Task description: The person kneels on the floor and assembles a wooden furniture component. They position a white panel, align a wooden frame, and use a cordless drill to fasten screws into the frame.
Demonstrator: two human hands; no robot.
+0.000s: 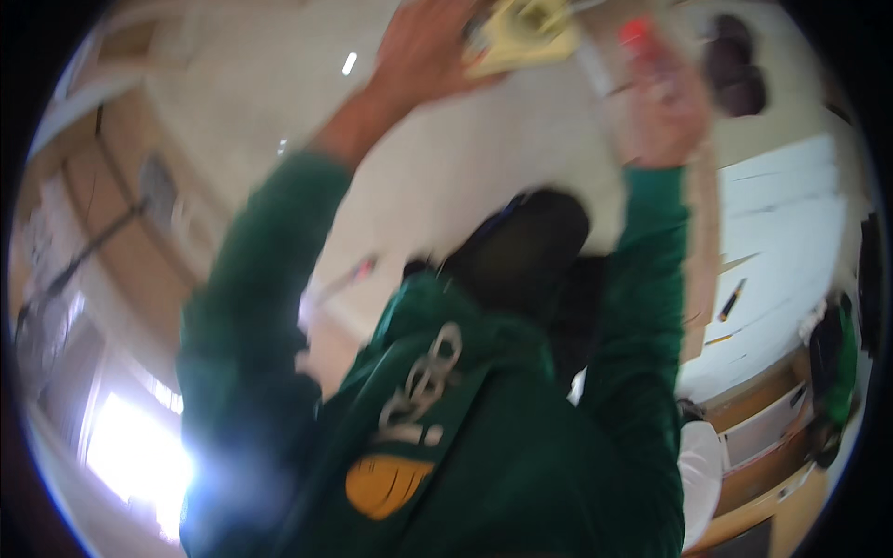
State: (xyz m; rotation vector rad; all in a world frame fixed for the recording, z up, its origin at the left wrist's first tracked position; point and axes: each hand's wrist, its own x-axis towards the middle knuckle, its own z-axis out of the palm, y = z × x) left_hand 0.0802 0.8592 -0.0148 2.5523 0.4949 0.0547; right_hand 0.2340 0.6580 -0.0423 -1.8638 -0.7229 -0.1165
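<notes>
Left hand (423, 46) grips a yellow device (521, 33) overhead, beside right hand (665, 116).

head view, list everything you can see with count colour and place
yellow object: 1, pale yellow, top centre, at left hand
red-tipped object: 1, red, top right, above right hand
pen-like object: 1, dark and yellow, on the white surface at right
white surface: 1, white, right
green sleeves: 2, dark green, reaching up from below
left hand: 1, raised, touching yellow object
right hand: 1, raised, blurred
</notes>
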